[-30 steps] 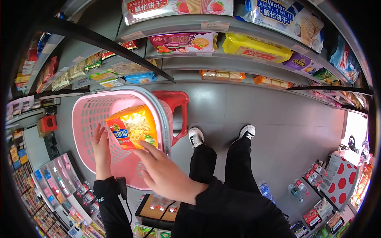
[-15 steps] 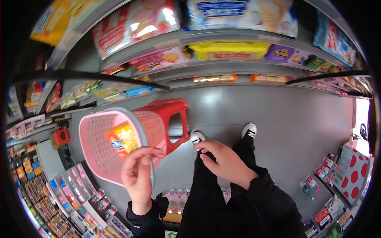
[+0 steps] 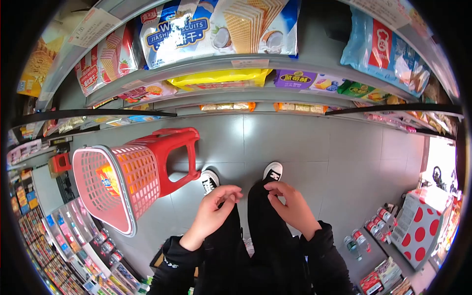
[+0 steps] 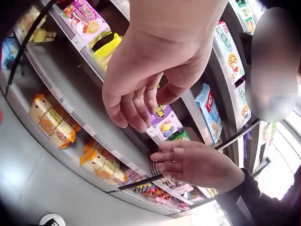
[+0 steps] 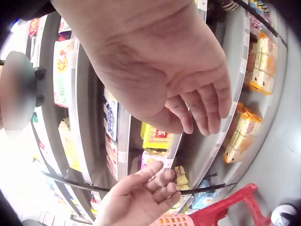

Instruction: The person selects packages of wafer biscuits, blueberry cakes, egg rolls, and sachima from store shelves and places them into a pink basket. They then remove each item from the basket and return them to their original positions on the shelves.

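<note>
Both hands are empty in the head view, raised in front of the black trousers with loosely bent fingers. The left hand [image 3: 211,214] is nearer the pink basket [image 3: 140,172], and the right hand [image 3: 294,209] is a little to its right; they do not touch. An orange snack packet [image 3: 108,180] lies inside the basket, which rests on a red stool [image 3: 169,167]. The left wrist view has the left hand [image 4: 157,70] hanging with nothing in it. In the right wrist view the right hand [image 5: 164,70] also holds nothing.
Shelves ahead carry a blue wafer packet [image 3: 216,29], a yellow packet [image 3: 219,78] and a light blue packet [image 3: 383,54]. At the right stand a red-dotted box [image 3: 418,226] and several bottles [image 3: 378,226]. Another display rack [image 3: 78,231] is at the left.
Both hands have come away from the orange packet and the basket, back toward the body. The view has shifted right, so the basket and stool now appear farther left.
</note>
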Available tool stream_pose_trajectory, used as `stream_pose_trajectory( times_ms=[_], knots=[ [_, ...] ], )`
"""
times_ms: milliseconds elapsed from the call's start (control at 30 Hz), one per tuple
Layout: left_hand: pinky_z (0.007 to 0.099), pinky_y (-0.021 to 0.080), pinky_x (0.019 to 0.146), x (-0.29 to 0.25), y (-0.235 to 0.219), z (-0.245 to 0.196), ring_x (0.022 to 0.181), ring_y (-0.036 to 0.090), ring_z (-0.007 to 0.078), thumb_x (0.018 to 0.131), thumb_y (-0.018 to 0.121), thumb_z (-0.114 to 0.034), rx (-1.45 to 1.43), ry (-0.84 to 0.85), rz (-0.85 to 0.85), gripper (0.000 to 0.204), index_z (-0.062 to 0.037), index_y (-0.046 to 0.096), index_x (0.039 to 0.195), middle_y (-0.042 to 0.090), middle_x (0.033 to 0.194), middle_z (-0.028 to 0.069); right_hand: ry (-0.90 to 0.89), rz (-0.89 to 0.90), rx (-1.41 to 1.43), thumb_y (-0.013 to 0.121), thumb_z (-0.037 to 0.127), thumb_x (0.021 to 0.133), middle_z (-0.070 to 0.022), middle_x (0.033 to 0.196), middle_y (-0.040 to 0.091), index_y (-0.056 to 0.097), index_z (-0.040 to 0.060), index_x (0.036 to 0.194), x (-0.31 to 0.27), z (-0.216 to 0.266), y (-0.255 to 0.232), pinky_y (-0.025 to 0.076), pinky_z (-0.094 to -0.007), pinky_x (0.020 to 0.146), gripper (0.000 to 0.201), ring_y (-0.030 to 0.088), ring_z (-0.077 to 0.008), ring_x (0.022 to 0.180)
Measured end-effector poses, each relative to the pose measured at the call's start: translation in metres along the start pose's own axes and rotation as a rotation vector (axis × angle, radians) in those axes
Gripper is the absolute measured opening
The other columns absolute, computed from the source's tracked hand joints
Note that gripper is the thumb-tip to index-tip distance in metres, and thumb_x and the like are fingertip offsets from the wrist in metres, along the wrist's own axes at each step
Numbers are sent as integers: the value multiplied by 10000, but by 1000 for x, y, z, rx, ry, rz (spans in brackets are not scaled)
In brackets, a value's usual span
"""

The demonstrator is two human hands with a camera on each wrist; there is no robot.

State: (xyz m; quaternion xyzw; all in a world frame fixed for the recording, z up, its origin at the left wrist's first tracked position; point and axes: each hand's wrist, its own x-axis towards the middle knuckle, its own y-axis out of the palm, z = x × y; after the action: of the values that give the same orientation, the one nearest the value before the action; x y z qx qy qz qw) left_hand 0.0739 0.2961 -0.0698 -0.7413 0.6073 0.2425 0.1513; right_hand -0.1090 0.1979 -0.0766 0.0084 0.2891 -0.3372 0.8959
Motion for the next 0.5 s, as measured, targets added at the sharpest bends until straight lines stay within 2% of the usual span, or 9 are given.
stream_pose_trajectory(
  times_ms=[67, 133, 233, 300, 333, 400, 500],
  knots=[
    [239, 421, 772, 11, 8, 4, 844, 536, 120, 834, 400, 39, -11, -33, 3, 220, 16, 495, 1031, 565, 909, 73, 27, -2, -12, 523, 75, 789, -84, 957, 572, 518, 44, 1000, 0, -3, -14, 423, -277, 629, 213, 567, -177, 831],
    [238, 424, 771, 25, 18, 10, 845, 537, 120, 840, 413, 22, -19, 12, -2, 212, 15, 497, 1034, 562, 906, 74, 30, 1, -14, 525, 75, 788, -82, 948, 577, 522, 47, 998, 7, -21, -27, 422, -274, 627, 212, 571, -173, 821],
    [230, 431, 684, 32, 19, 18, 786, 550, 105, 809, 475, -14, 81, 37, -45, 230, -4, 504, 1037, 582, 865, 62, 45, -1, -9, 514, 55, 790, -70, 925, 587, 530, 41, 992, 20, -40, -29, 429, -257, 657, 202, 569, -154, 821],
    [239, 429, 728, 32, 13, 14, 831, 544, 118, 825, 452, -6, 89, 1, -52, 220, 6, 500, 1040, 568, 891, 68, 29, 8, -25, 497, 32, 790, -58, 921, 591, 529, 28, 992, 31, -48, -23, 436, -249, 694, 204, 566, -138, 835],
    [249, 427, 773, 30, 11, 13, 877, 539, 132, 841, 430, 1, 98, -17, -34, 212, 15, 496, 1042, 554, 918, 74, 29, 33, -21, 497, 32, 790, -58, 921, 591, 529, 28, 992, 34, -47, -18, 436, -249, 694, 204, 566, -138, 835],
    [247, 424, 769, 27, 4, 22, 860, 538, 130, 830, 432, 11, 97, 1, -79, 223, 13, 498, 1044, 554, 920, 74, 31, 32, 11, 525, 71, 793, -74, 942, 596, 525, 35, 994, 42, -39, -10, 434, -263, 633, 205, 587, -162, 810],
    [244, 419, 759, 15, -6, 28, 846, 531, 124, 799, 433, 44, 31, -4, -115, 263, 10, 497, 1051, 550, 886, 69, 13, 74, 36, 519, 69, 799, -78, 948, 592, 516, 24, 993, 50, -26, 8, 435, -264, 642, 199, 588, -170, 824]
  ],
)
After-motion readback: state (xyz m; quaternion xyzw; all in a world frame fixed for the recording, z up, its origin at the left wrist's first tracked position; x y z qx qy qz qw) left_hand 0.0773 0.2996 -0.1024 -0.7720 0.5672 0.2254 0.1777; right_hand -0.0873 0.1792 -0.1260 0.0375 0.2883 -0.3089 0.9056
